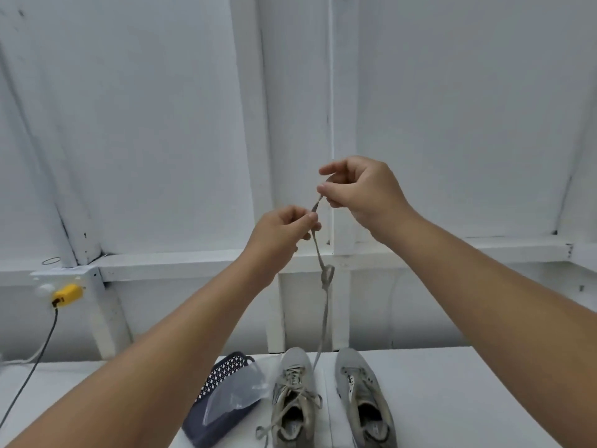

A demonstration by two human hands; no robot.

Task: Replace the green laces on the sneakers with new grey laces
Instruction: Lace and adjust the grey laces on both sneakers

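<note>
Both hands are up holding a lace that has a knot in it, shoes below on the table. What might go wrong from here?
1. The knot hangs below both the left hand and the right hand; pulling the lace taut would likely tighten it.
2. The lace's lower end hangs near the left sneaker; it may snag on that shoe's loose laces.

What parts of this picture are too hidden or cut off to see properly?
Head view only:
- Heels of the left sneaker and right sneaker: cut off by the bottom edge.
- Lace tip: hidden inside the right hand; the left hand pinches it just below.
- Dark patterned pouch: partly covered by a clear plastic bag.
- Yellow plug: too small for detail.
</note>
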